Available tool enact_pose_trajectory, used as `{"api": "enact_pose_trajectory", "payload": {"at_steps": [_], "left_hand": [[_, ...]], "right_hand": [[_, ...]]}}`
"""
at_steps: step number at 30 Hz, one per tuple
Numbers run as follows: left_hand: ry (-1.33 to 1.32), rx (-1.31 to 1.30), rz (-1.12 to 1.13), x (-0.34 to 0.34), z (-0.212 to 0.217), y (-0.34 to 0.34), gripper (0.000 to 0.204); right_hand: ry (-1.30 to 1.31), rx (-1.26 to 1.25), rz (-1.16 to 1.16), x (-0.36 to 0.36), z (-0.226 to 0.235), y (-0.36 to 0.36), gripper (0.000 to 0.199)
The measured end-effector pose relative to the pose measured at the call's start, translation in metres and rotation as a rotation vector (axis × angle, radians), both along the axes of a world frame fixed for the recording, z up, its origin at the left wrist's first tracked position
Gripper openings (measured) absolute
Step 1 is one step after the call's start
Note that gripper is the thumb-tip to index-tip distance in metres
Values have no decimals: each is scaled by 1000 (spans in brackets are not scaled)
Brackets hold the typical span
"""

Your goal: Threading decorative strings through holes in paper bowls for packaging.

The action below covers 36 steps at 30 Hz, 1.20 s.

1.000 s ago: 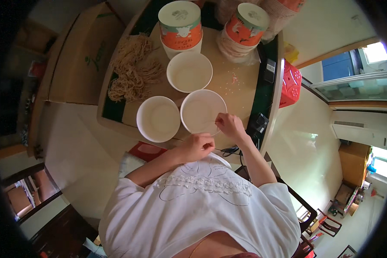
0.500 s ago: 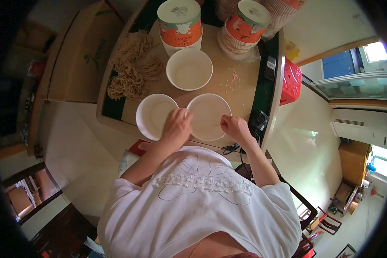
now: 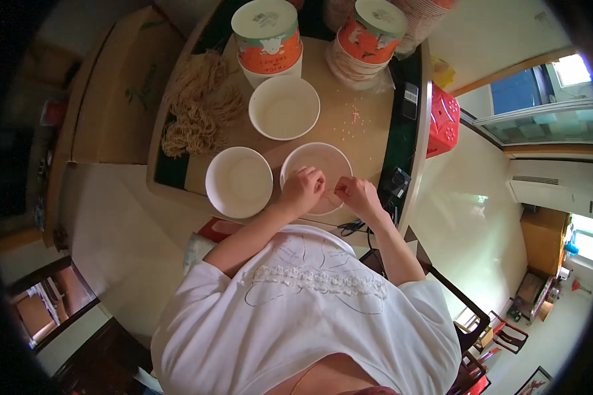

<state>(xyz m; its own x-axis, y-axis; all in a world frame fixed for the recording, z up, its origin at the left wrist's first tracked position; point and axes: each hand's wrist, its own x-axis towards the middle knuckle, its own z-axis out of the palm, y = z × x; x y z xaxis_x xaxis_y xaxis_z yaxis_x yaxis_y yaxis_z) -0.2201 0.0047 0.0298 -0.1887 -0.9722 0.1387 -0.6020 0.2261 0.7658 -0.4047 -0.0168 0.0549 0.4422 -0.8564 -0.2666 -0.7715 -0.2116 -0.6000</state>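
Both hands are over the near right white paper tub (image 3: 316,153). My right hand (image 3: 359,196) pinches a thin string (image 3: 330,193) at the tub's right side. Facing it, my left hand (image 3: 303,191) is closed, its fingers curled close to the string; what it holds, if anything, is too small to make out. A second open white tub (image 3: 239,183) stands on the left, and a third tub (image 3: 284,108) stands behind the two. Their visible insides look bare.
A heap of tan twine (image 3: 201,105) lies at the table's left. At the back stand orange-and-green printed tubs (image 3: 268,49) and a bagged stack of tubs (image 3: 359,62). Small pink and white bits (image 3: 356,118) are scattered on the board. A red plastic stool (image 3: 443,122) is beyond the right edge.
My left hand has moved right, from the left tub's rim to over the right tub, near the string. My right hand keeps its pinch at about the same place.
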Motion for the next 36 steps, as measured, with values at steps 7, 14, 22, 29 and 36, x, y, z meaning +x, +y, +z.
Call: {"api": "enact_pose_trajectory", "payload": {"at_steps": [7, 14, 22, 29, 36], "left_hand": [[164, 344, -109, -10, -21, 0, 15], [81, 86, -159, -5, -9, -6, 9], [-192, 106, 2, 18, -17, -5, 4], [119, 67, -297, -6, -21, 3, 11], [462, 424, -209, -9, -37, 9, 20]], "right_hand": [[-30, -1, -31, 4, 4, 2, 19], [-49, -43, 1, 4, 4, 4, 19], [-105, -76, 12, 2, 2, 4, 14], [-201, -66, -68, 4, 1, 4, 16], [-168, 50, -89, 5, 3, 1, 12]]}}
